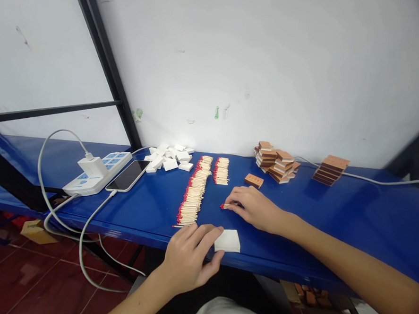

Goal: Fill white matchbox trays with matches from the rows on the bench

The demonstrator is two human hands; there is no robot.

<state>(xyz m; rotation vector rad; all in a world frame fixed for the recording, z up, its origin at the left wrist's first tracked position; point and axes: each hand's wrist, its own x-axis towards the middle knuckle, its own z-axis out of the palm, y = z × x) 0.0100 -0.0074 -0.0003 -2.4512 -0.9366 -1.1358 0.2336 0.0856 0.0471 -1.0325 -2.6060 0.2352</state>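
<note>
Between the thumb and fingers of my left hand [193, 255] is the left end of a small white matchbox tray [228, 240] at the table's front edge. My right hand [254, 208] pinches a small bunch of red-tipped matches [225, 206] just above the tray. To the left lies a long row of matches [194, 191], its near end close to my left fingers. A shorter row of matches [222, 171] is behind my right hand. One brown matchbox cover [254, 180] lies flat beyond my right fingers.
White trays [168, 157] are heaped at the back. Brown matchboxes [276, 163] are piled behind my right hand, with a neat stack of covers [331, 170] further right. A phone [128, 175] and power strip [98, 173] with cables sit left on the blue table [358, 223].
</note>
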